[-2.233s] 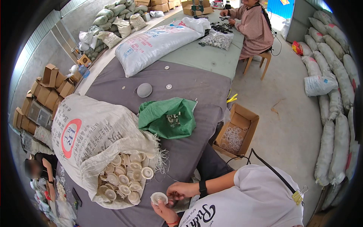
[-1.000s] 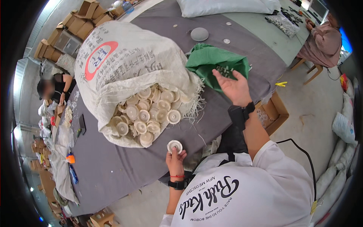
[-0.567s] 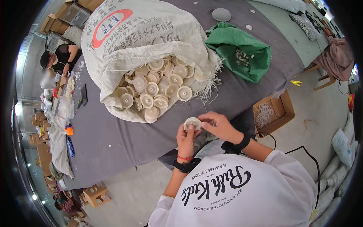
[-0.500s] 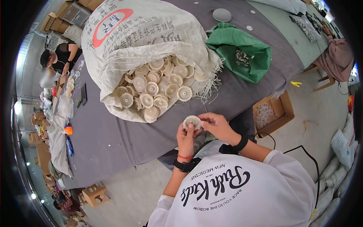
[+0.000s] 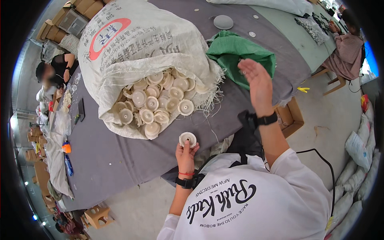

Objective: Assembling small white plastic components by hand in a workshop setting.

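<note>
My left hand point(image 5: 185, 156) grips a round off-white plastic cap point(image 5: 187, 139) near the table's front edge, with the thumb on its raised middle. My right hand point(image 5: 258, 82) is stretched out over the mouth of a green woven bag point(image 5: 227, 49), its fingers extended. That hand covers most of the bag's opening and hides what lies inside. To the left of the bag, a big white woven sack point(image 5: 132, 74) lies on its side with its mouth toward me. Many similar plastic caps point(image 5: 151, 104) fill its mouth.
A purple-grey cloth covers the table point(image 5: 120, 156). Under its right edge stands a cardboard box point(image 5: 295, 116). A grey dome-shaped object point(image 5: 223, 22) sits beyond the green bag. Co-workers sit at the far left and far right. White sacks point(image 5: 348, 192) line the right side.
My right hand has left the plastic cap and reached forward and right to the green bag. The left hand keeps hold of the cap. The view has shifted slightly.
</note>
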Demonstrator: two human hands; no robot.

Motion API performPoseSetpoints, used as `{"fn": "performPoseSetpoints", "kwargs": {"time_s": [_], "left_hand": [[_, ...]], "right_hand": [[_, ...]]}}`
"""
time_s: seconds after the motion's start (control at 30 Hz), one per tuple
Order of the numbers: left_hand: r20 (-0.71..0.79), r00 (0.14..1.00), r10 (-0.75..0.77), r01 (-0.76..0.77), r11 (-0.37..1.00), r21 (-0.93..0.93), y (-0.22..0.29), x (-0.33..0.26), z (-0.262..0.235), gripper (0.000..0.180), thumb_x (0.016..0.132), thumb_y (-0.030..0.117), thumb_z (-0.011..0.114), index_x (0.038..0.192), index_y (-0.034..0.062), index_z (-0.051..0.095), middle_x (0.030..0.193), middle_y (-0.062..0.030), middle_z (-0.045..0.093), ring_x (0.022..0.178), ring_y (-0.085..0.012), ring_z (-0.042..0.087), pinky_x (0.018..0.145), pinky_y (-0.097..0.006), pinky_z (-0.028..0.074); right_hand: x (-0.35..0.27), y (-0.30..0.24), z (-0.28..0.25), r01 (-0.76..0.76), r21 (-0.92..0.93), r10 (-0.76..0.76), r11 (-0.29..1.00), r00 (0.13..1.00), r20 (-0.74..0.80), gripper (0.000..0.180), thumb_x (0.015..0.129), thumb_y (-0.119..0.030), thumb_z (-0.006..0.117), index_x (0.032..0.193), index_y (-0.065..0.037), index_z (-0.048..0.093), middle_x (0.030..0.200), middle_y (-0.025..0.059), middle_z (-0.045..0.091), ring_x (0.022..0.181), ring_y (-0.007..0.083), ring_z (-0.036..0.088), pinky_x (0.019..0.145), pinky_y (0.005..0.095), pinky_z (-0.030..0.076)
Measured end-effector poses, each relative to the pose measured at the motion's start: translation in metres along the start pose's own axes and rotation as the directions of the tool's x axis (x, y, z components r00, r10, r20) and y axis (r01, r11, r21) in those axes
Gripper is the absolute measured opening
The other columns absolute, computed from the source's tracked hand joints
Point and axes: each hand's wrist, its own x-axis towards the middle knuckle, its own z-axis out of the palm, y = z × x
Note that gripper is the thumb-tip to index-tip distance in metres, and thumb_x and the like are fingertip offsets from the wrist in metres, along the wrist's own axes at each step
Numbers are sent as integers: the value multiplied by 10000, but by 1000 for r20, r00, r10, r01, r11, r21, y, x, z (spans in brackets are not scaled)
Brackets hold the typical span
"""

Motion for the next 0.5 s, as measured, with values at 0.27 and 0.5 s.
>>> {"fn": "performPoseSetpoints", "kwargs": {"time_s": [0.27, 0.5], "left_hand": [[12, 1000, 6, -7, 998, 58, -1, -1, 1, 228, 886, 149, 487, 1061, 3, 474, 973, -83, 564, 821, -178, 593, 701, -276, 515], [299, 954, -13, -77, 955, 287, 2, 2, 41, 240, 877, 162, 510, 1053, -1, 496, 981, -75, 568, 867, -154, 572, 749, -283, 493]], "right_hand": [[9, 3, -31, 6, -39, -7, 999, 1000, -19, 407, 927, -264, 368, 1059, 95, 509, 1095, 178, 545, 1071, 237, 492, 960, 320, 337], [-118, 36, -10, -51, -638, 418, 769, 794, 441, 297, 816, -111, 554, 1086, 8, 519, 885, 64, 598, 794, 117, 567, 717, 255, 461]]}}
